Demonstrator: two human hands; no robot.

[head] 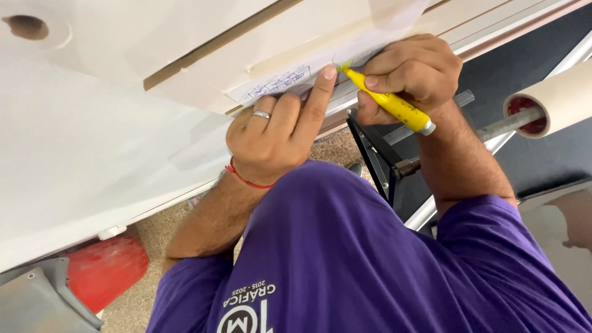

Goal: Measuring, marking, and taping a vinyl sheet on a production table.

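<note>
My left hand (277, 132), with a ring and a red thread at the wrist, presses its forefinger on the edge of a white sheet (92, 148), next to a paper strip with blue scribbles (280, 83). My right hand (416, 68) grips a yellow pen-shaped tool (388, 102) with a silver end. The tool's tip touches the sheet's edge right beside the left forefinger. My purple shirt (345, 259) fills the lower part of the view.
A cardboard-cored roll (555, 102) sits on a metal bar at the right, above a black surface. A black metal frame (376, 160) stands under the sheet's edge. A red object (105, 271) and a grey part (37, 302) lie low at the left on a speckled floor.
</note>
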